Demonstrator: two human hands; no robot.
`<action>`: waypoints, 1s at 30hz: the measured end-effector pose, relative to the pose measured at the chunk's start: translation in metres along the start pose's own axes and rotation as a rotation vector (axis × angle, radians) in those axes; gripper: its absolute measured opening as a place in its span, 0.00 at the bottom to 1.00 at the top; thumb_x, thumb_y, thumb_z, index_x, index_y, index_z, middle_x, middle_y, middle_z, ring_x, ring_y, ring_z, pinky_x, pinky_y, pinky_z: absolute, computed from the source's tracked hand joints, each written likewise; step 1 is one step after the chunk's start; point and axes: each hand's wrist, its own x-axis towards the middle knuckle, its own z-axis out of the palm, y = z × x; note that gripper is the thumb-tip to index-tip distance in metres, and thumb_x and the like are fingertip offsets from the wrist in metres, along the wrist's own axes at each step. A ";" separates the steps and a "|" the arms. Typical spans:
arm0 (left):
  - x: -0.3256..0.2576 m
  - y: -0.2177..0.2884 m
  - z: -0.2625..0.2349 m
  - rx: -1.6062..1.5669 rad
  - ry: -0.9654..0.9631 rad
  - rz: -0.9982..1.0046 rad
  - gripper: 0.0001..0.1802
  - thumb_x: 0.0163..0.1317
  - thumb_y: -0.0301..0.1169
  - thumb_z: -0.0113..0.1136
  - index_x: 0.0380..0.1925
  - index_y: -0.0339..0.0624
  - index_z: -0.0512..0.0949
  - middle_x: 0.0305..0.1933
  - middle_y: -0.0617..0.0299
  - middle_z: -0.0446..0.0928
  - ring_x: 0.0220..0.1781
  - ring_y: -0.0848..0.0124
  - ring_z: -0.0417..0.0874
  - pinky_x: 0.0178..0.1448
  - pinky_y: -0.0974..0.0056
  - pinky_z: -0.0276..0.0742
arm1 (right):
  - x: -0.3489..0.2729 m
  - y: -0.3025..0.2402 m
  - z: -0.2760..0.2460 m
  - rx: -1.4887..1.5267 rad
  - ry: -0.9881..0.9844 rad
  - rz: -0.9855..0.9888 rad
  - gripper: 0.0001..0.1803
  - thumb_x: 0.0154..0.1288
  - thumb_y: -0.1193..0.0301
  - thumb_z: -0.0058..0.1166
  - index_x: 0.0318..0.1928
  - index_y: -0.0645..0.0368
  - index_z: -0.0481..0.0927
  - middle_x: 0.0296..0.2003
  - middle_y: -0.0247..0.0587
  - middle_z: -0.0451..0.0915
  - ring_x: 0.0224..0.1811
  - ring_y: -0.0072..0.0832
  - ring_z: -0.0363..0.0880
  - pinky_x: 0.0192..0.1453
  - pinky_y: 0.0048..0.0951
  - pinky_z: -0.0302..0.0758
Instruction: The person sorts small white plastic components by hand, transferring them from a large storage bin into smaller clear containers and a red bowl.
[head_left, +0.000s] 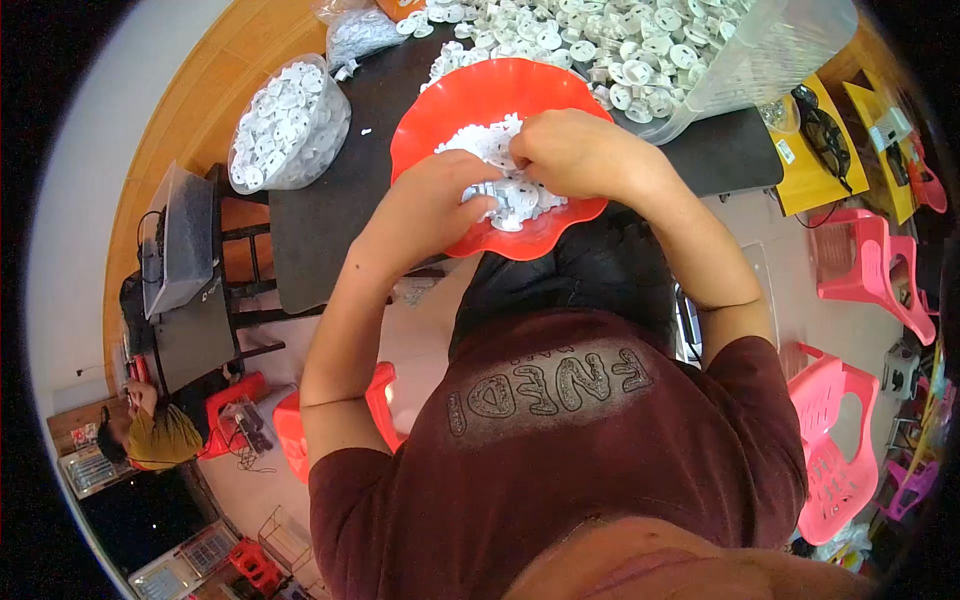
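At 12 o'clock, I see the left hand and the right hand among small white plastic parts in the red, wavy-rimmed plastic bowl. Right fingers curl narrow, left stand slightly apart; what they hold, I cannot tell.

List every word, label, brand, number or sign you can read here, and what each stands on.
Shirt: big outlined lettering on a pale patch, with a smaller line beside it; wording not copied here.
Yellow surface: white label, print too small to read.
White pieces in the red bowl: no text can be made out.
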 end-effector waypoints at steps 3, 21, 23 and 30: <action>0.005 -0.002 -0.009 -0.035 -0.082 -0.093 0.17 0.55 0.31 0.67 0.44 0.38 0.80 0.42 0.54 0.81 0.40 0.59 0.82 0.47 0.61 0.79 | -0.001 0.012 0.003 0.069 0.117 -0.110 0.08 0.58 0.74 0.53 0.35 0.64 0.82 0.32 0.52 0.82 0.37 0.45 0.81 0.43 0.42 0.76; 0.010 0.000 -0.005 -0.219 0.299 -0.235 0.19 0.56 0.28 0.67 0.50 0.40 0.80 0.31 0.65 0.78 0.32 0.79 0.75 0.39 0.72 0.74 | 0.009 0.020 0.017 -0.021 0.390 -0.013 0.08 0.57 0.74 0.56 0.36 0.66 0.82 0.31 0.51 0.82 0.35 0.46 0.81 0.43 0.41 0.78; 0.012 -0.004 -0.006 -0.172 0.302 -0.231 0.19 0.53 0.31 0.67 0.47 0.42 0.81 0.38 0.50 0.82 0.34 0.62 0.83 0.42 0.62 0.79 | 0.014 0.022 0.026 -0.190 0.183 0.007 0.07 0.53 0.76 0.54 0.32 0.66 0.82 0.32 0.54 0.81 0.39 0.49 0.81 0.47 0.43 0.77; 0.015 -0.001 -0.009 -0.098 0.256 -0.169 0.19 0.55 0.30 0.67 0.48 0.43 0.81 0.29 0.60 0.79 0.31 0.74 0.77 0.39 0.69 0.75 | 0.015 0.019 0.003 -0.093 0.098 0.063 0.08 0.54 0.75 0.56 0.34 0.64 0.83 0.32 0.53 0.81 0.40 0.48 0.81 0.46 0.42 0.77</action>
